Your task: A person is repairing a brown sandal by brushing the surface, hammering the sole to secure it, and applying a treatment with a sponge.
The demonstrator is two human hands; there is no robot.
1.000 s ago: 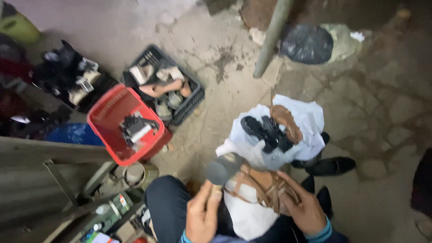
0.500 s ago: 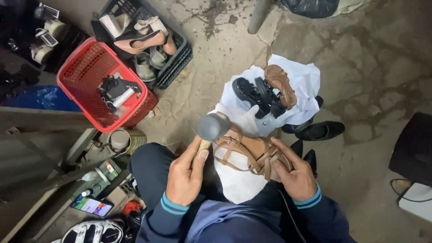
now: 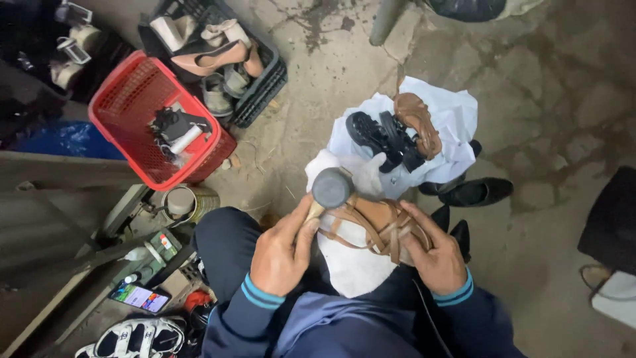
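**Hammer Head Lowered Onto Sandal Straps**

Compared with half a second before, the hammer had come down slightly: its round grey head sat at the toe end of the brown strappy sandal, touching or just above the straps; contact could not be confirmed. This suggested a tapping stroke in progress on the strap joint. The sandal stayed over the white cloth on the person's lap, at lower centre of the frame.

Left to right:

- One red basket, upper left, held dark items and one pale tube.
- One black crate beside it held several shoes; exact number unclear.
- One phone lay at lower left.
- The left hand was clamped on the hammer's wooden handle.
- The right hand was closed around the sandal's heel end.
- One white sheet, above centre, carried one black chunky sandal and one brown sandal.
- One black flat shoe lay on the floor to the right.
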